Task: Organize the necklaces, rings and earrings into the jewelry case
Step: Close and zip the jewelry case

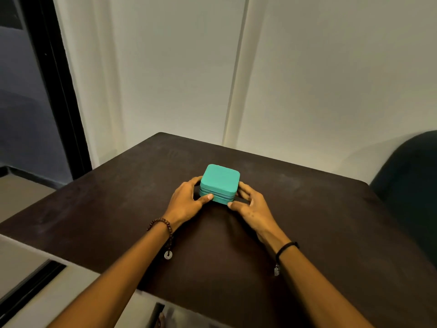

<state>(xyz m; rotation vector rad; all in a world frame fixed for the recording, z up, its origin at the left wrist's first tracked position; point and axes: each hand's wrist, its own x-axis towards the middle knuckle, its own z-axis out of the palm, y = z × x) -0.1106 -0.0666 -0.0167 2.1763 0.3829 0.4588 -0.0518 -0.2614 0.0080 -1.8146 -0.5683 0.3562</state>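
Grip, left hand (186,200): fingers curled round the left side of the small square teal jewelry case with rounded corners (220,183), thumb lying along its front lower edge. Closed on the case, not lifting it. A brown bead bracelet with a metal ring charm (165,235) sits on that wrist.

Case: resting on the dark brown desk (94,209), about midway between the left and right edges and nearer the far edge than the near one. Lid down; the zip seam runs round the middle of its side and looks fully shut.

Grip, right hand (250,204): fingers partly curled against the right side of the case, thumb at the front right corner. Touching and holding, loosely by the look of it. A black cord bracelet with a small pendant (283,250) sits on that wrist.

Step in hand, judged: steadying the case to open it. Best done by pinning the base with one hand while the other finds the zip pull, which I cannot locate, and runs it round without tipping the box.

Contents: hidden, lid closed. No necklaces, rings or earrings visible on the desk.
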